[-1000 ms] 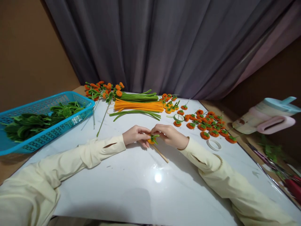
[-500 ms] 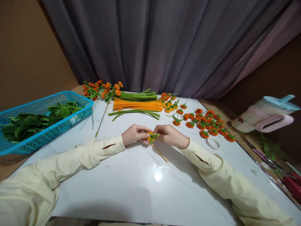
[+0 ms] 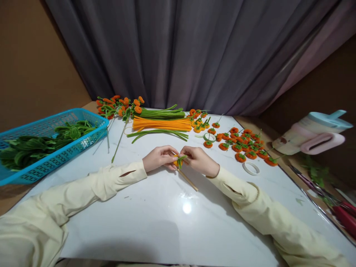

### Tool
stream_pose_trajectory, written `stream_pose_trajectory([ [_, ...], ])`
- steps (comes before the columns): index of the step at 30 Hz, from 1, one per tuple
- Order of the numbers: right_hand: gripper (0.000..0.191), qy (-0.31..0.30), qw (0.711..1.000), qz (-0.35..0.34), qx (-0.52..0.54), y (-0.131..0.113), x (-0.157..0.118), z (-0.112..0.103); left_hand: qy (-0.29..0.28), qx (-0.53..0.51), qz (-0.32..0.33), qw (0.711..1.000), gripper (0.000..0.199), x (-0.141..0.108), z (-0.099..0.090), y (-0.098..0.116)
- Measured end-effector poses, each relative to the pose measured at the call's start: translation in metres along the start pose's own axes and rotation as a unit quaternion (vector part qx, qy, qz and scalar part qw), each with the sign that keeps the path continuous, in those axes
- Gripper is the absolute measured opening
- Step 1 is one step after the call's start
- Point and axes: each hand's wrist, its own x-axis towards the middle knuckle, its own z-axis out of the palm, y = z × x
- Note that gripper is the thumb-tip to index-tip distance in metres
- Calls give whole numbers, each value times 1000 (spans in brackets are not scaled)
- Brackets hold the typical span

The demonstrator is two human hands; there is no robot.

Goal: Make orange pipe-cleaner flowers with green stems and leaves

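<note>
Small orange-and-green piece [image 3: 180, 160] at the centre of the frame, between the fingertips of both hands. The left hand [image 3: 158, 158] grasps its orange part from the left, thumb uppermost, apparently to steady it. The right hand [image 3: 200, 160] pinches at its green strips from the right, probably for fine control of their ends; the exact fingertip contact is hidden. Just below, a thin stick [image 3: 189, 181] slants toward the lower right; whether it is held or rests on the table [image 3: 125, 226] cannot be told. Above the hands, an orange bundle [image 3: 162, 124] lies between a thick green bundle [image 3: 164, 114] and a thinner one [image 3: 160, 133], seemingly sorted by colour and within reach. Right of centre, orange heads [image 3: 240, 157] with green tops lie in a loose cluster, a green roll [image 3: 210, 141] and a white roll [image 3: 250, 173] beside them. Upper left, stemmed flowers [image 3: 138, 109] are gathered beyond the basket [image 3: 83, 144], whose walls appear to keep the leaves [image 3: 30, 148] together. Far right, a tilted-looking cup [image 3: 294, 137] and red-handled tools [image 3: 345, 218] sit at the margin, presumably to spare the working area.
</note>
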Motion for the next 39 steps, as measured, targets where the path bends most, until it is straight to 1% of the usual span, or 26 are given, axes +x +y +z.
stream_pose_trajectory([
  [3,15,5,999,30,29,-1,0,0,-2,33,56,998,37,-2,1,-3],
  [6,15,21,996,64,66,-2,1,0,-7,119,130,984,39,-4,2,-5],
  [9,16,43,993,66,87,-3,0,3,36,196,162,967,39,-6,4,-4],
  [12,15,54,991,68,104,-6,-2,8,87,227,168,955,38,-7,6,-3],
  [14,13,52,988,76,122,-9,-3,11,104,215,173,956,36,-6,7,-3],
  [18,13,47,976,81,196,-11,-4,14,105,131,168,972,32,-5,6,-4],
  [21,15,43,965,76,246,-11,-3,17,108,99,164,976,32,-4,5,-3],
  [25,19,8,948,53,313,-6,-3,19,118,95,165,975,32,-4,4,-4],
  [28,28,-7,938,39,344,-3,-3,20,134,133,175,966,30,-4,3,-4],
  [31,31,3,939,25,344,-1,-3,22,151,189,197,950,27,-4,3,-3],
  [33,30,17,942,14,336,0,-4,24,156,203,202,945,27,-4,4,-3],
  [36,24,41,948,4,316,0,-5,27,152,179,184,955,28,-4,5,-2],
  [39,17,66,966,-11,249,-1,-7,27,145,157,153,965,30,-4,6,0],
])
